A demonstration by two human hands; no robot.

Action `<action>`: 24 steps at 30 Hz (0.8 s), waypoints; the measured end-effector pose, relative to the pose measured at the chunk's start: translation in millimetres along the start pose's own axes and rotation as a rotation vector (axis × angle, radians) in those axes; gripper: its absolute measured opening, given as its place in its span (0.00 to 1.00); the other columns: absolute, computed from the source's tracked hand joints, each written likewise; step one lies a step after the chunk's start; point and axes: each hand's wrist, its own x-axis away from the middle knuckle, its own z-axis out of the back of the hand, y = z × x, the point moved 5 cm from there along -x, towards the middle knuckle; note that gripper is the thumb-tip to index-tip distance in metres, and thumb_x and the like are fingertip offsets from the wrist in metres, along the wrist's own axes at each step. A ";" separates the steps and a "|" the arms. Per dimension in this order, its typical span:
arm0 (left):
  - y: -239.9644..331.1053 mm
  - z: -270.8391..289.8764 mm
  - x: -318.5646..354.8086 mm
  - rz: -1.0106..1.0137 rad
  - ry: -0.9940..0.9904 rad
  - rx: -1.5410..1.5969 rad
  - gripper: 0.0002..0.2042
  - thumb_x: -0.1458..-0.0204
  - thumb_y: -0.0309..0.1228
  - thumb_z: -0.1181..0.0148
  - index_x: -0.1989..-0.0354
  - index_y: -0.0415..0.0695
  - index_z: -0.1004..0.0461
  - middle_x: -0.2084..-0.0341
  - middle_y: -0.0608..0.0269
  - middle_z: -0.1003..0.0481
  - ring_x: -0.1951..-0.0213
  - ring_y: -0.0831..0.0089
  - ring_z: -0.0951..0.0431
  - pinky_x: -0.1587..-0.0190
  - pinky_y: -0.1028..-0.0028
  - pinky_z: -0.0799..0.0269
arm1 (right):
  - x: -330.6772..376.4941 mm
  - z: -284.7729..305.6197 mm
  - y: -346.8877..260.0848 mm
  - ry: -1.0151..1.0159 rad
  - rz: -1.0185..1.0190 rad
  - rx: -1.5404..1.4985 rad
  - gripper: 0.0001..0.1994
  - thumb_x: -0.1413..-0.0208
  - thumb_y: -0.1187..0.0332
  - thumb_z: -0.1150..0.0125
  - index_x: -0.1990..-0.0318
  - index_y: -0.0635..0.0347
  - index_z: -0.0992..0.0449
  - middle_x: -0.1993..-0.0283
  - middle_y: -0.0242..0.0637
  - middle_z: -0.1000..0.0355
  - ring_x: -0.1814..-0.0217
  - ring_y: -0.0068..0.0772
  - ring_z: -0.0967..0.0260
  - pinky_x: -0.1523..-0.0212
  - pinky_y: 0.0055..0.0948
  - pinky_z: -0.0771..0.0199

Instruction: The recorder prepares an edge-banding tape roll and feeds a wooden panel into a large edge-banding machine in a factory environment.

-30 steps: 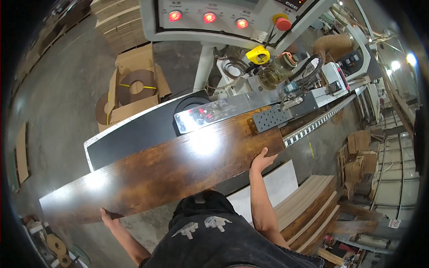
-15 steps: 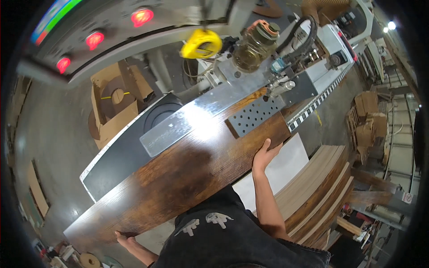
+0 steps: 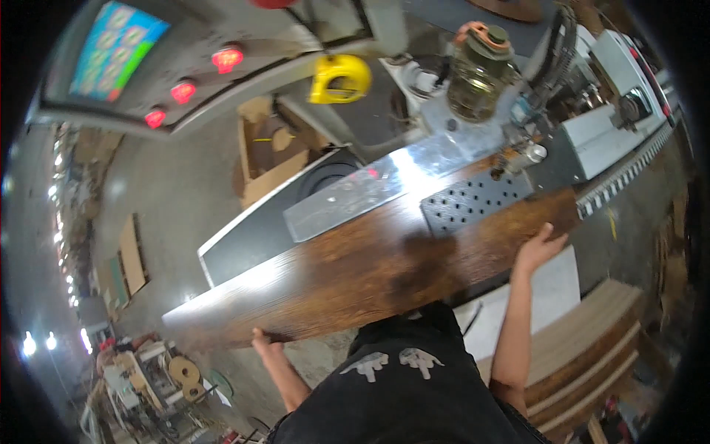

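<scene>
A long brown wood-grain plank (image 3: 355,285) lies slantwise across the machine's bed in front of me. My left hand (image 3: 268,345) is closed on its near edge toward the left end, thumb on top and the other fingers hidden beneath. Near the right end, my right hand (image 3: 536,251) grips the same edge from the near side, its thumb over the top face. Along the plank's far side runs a shiny metal guide plate (image 3: 347,201). A grey perforated plate (image 3: 473,203) sits over the plank toward the right.
A control panel with a screen (image 3: 118,52) and red lit buttons is at upper left. A yellow tape measure (image 3: 340,79) hangs beside it. Beyond the plate stands a clear jar (image 3: 479,81). A board stack (image 3: 584,355) is at lower right, an open cardboard box (image 3: 274,170) behind the machine.
My view has swung left, so the machine and plank appear farther right. Both hands keep their hold, and the plank shows no clear shift against the machine.
</scene>
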 end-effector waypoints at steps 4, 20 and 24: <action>-27.5 -26.0 41.1 0.070 0.000 0.060 0.21 0.36 0.41 0.54 0.43 0.38 0.37 0.42 0.50 0.35 0.40 0.53 0.36 0.35 0.49 0.42 | -39.8 -2.7 1.9 0.006 0.073 -0.050 0.33 0.36 0.56 0.48 0.37 0.80 0.44 0.37 0.66 0.41 0.35 0.65 0.43 0.34 0.48 0.45; -121.2 -81.2 157.8 0.124 -0.124 -0.243 0.39 0.38 0.50 0.50 0.34 0.31 0.60 0.40 0.35 0.42 0.48 0.46 0.28 0.51 0.50 0.23 | 183.5 105.2 -124.2 -0.802 -0.105 -0.884 0.37 0.51 0.74 0.32 0.34 0.64 0.42 0.31 0.45 0.44 0.29 0.43 0.48 0.30 0.38 0.50; -122.2 -88.8 178.5 0.390 -0.730 -0.276 0.40 0.37 0.58 0.61 0.33 0.31 0.57 0.41 0.35 0.39 0.48 0.43 0.27 0.51 0.51 0.24 | 264.1 203.3 -267.5 -1.355 0.130 -1.096 0.44 0.55 0.67 0.28 0.31 0.65 0.47 0.28 0.50 0.46 0.25 0.45 0.50 0.28 0.40 0.56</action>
